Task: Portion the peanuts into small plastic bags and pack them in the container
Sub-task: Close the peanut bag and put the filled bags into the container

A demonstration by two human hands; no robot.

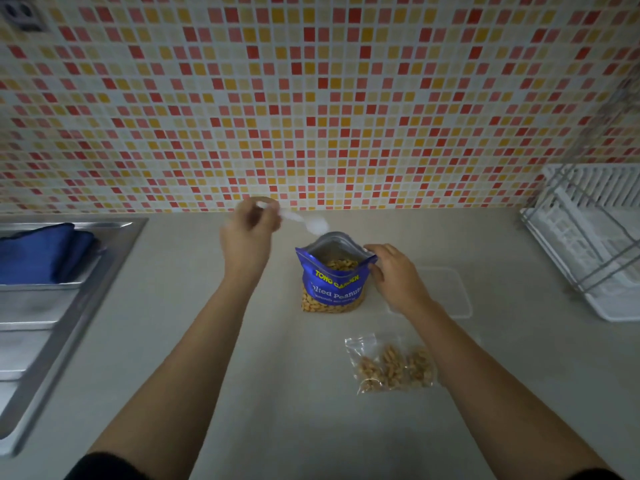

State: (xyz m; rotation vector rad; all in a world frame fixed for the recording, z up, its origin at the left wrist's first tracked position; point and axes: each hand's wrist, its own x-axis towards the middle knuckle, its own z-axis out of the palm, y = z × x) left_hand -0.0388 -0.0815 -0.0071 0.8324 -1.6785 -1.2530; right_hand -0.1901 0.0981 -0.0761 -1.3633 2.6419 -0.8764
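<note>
A blue bag of salted peanuts point(332, 282) stands open on the counter in the middle of the view. My left hand point(249, 230) holds a white plastic spoon point(311, 224) by its handle, with the bowl just above the bag's far rim. My right hand point(394, 275) rests against the bag's right upper edge, fingers spread. A small clear plastic bag with peanuts point(391, 365) lies flat nearer to me, under my right forearm. A clear plastic container point(453, 289) sits right of the peanut bag, partly behind my right hand.
A steel sink point(52, 306) with a blue cloth point(41, 254) in it takes up the left side. A white dish rack point(588, 237) stands at the right. A tiled wall point(311, 98) closes off the back of the counter.
</note>
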